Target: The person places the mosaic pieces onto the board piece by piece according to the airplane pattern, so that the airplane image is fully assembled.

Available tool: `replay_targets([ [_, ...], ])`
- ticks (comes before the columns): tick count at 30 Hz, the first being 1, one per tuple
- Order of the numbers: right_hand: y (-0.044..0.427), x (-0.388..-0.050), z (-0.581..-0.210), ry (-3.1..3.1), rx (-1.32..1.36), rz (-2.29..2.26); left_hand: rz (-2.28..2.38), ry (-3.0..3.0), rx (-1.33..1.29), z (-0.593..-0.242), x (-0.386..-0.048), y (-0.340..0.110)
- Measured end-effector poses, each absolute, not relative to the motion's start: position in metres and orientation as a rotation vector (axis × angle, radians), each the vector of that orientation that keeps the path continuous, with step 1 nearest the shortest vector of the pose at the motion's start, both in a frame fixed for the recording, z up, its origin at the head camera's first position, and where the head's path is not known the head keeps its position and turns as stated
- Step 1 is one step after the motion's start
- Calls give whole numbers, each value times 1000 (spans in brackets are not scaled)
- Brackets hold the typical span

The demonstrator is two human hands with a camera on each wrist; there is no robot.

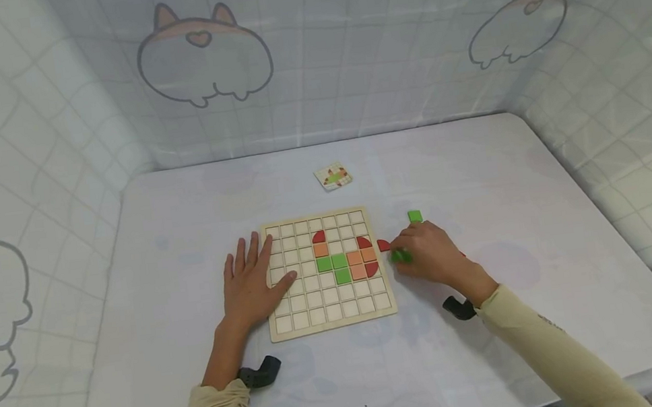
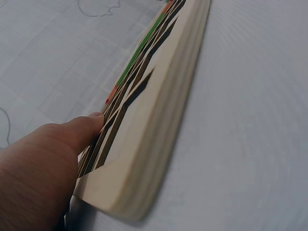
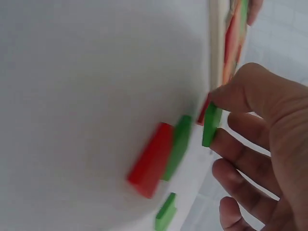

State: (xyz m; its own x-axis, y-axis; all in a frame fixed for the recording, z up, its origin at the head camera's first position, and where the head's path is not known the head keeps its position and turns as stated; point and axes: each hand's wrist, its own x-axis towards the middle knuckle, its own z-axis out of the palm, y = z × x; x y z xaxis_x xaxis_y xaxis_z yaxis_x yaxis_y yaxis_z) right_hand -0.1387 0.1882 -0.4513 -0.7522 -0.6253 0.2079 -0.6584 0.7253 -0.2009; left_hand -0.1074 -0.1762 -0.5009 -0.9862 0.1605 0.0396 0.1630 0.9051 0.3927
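Observation:
A square wooden grid board (image 1: 335, 325) lies on the table, with green squares (image 1: 339, 261), orange squares (image 1: 357, 271) and red quarter-round tiles (image 1: 319, 237) in some of its cells. My left hand (image 1: 251, 287) rests on the board's left side, fingers spread; its thumb (image 2: 82, 130) lies on the grid in the left wrist view. Right of the board, my right hand (image 1: 426, 252) pinches a green square tile (image 3: 210, 126) between thumb and fingertip. Near that hand lie a red quarter-round tile (image 1: 383, 245), another red tile (image 3: 151, 161) and loose green tiles (image 3: 166, 212).
A small pattern card (image 1: 333, 177) with a coloured grid picture lies beyond the board. The table (image 1: 209, 197) has a white cover, with printed cloth walls (image 1: 333, 60) behind it and at both sides. Black wrist mounts (image 1: 261, 372) sit under the sleeves.

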Motion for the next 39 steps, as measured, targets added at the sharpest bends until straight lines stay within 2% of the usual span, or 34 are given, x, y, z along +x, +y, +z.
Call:
replay_targets([
  [5, 174, -143, -448, -2726, 1050, 512, -628, -3047, -260, -499, -107, -176],
  [22, 85, -131, -457, -2561, 1449, 477, -627, -3037, -268, -500, -106, -176],
  [39, 96, -128, -457, -2618, 1396, 495, -605, -3038, -269, -502, -106, -177],
])
